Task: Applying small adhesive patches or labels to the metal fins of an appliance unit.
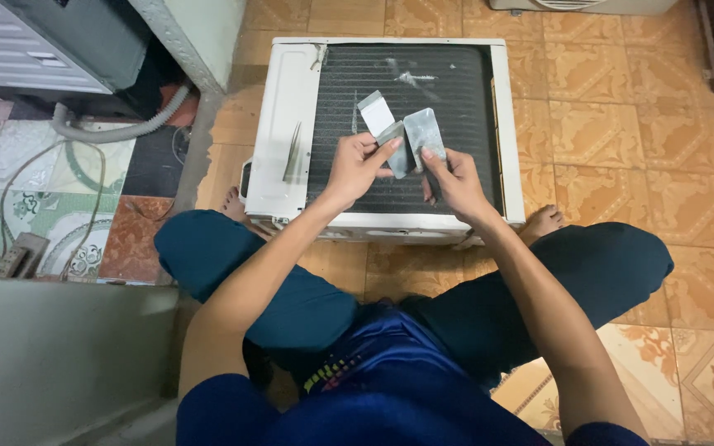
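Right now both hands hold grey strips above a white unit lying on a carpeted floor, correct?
Not quite: the head view shows patterned floor tiles, not carpet. The left hand and right hand do hold grey strips above the white unit.

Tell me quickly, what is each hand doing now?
Left hand: closed on a light grey strip, pinched between thumb and fingers.
Right hand: closed on a grey metal strip, above the white appliance.

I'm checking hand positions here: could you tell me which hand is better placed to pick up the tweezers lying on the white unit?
Probably the left hand: the tweezers lie on its side.
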